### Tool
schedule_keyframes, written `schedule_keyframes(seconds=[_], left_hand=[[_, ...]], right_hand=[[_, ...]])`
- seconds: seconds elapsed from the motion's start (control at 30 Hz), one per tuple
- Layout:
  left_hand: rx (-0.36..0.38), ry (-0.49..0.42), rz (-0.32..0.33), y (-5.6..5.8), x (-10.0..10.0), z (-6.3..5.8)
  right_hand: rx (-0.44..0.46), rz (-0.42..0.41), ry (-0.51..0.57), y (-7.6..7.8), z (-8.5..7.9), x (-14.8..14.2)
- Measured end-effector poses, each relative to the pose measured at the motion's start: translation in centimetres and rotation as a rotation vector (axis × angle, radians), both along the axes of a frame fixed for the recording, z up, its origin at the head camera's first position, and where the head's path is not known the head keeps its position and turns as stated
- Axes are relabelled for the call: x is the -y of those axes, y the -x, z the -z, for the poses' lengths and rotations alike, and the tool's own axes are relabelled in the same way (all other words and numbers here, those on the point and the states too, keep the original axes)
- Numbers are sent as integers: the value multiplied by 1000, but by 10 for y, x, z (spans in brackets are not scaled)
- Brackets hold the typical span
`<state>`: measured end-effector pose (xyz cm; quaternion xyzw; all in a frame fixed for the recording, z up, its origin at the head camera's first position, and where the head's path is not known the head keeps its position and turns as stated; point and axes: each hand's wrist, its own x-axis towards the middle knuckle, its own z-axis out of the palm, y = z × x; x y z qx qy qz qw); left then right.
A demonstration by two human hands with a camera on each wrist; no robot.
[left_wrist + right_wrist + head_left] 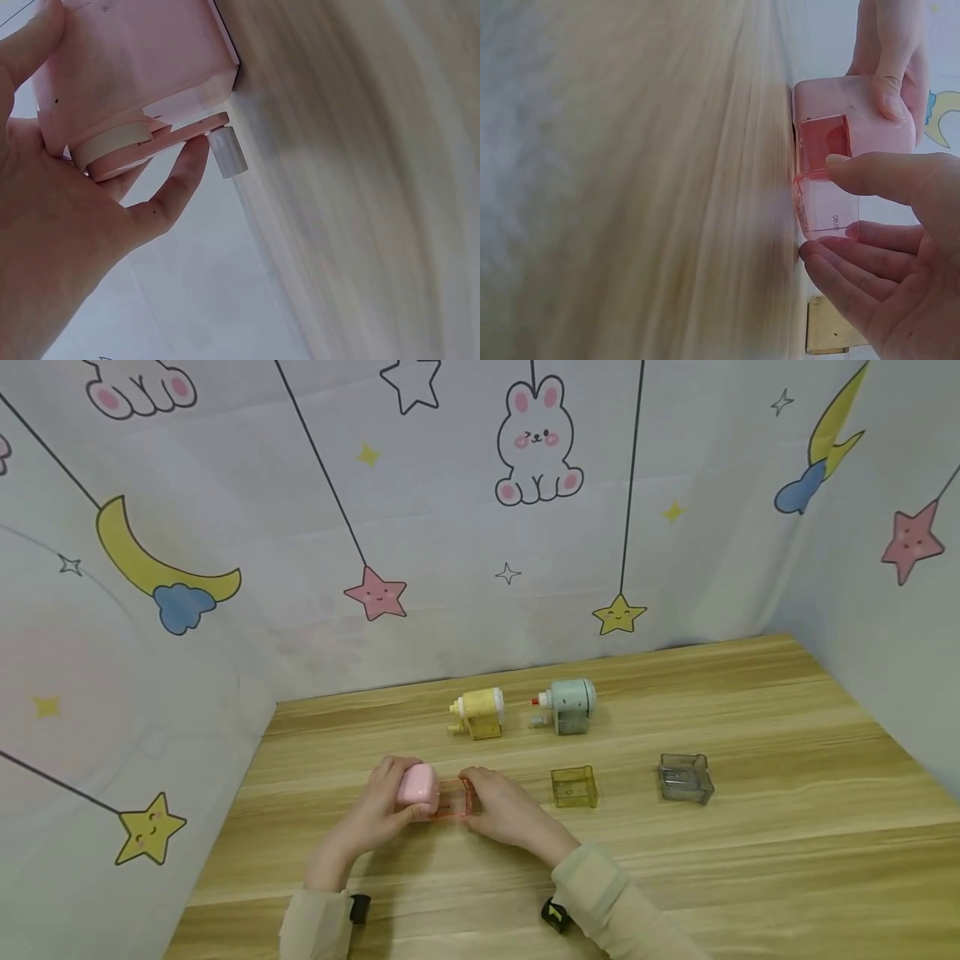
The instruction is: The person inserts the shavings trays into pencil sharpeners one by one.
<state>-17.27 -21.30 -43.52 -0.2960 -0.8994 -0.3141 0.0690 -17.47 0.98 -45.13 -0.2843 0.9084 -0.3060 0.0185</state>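
Note:
My left hand [382,802] grips a pink crank pencil sharpener [418,787] standing on the table. In the left wrist view, its crank handle [161,146] with a grey knob [228,152] sits beside the fingers. The right hand [504,806] pinches a clear pinkish shavings drawer [452,799] between thumb and fingers. This drawer [829,206] lies against the sharpener's open side and sticks out of it in the right wrist view; how deep its far end sits cannot be told.
Behind the hands stand a yellow sharpener [480,713] and a blue-green sharpener [572,706]. To the right lie a clear yellow drawer [574,787] and a clear grey drawer [686,778]. A printed curtain [450,527] borders the wooden table [750,877].

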Motion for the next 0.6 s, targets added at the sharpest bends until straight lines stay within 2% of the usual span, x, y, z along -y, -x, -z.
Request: schedule_keyframes(seconds=[0.3, 0.6], left_hand=[[21, 7, 8, -3, -4, 0], [37, 22, -19, -6, -10, -1]], right_hand=[[11, -9, 8, 1, 0, 0], [27, -9, 20, 0, 0, 2]])
